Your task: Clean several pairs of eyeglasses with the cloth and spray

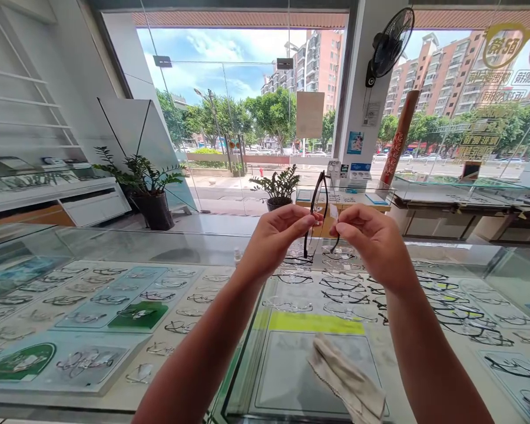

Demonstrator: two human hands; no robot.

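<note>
A pair of dark-framed eyeglasses (318, 191) is held up in front of me, its front turned almost edge-on. My left hand (279, 235) pinches the frame near its middle between thumb and fingers. With thumb and fingertips closed, my right hand (377, 242) grips a dark temple arm of the same glasses. Beside those fingers shows a small white tag (334, 211). Below both hands, a crumpled beige cloth (348, 377) lies on the glass counter (287, 386).
Rows of eyeglasses (342, 284) fill the display case under the glass, left and right. Beyond the counter stand two potted plants (159, 209), (278, 185). A black wall fan (391, 44) hangs on the pillar. Large windows face a street; another display counter (450, 203) stands at right.
</note>
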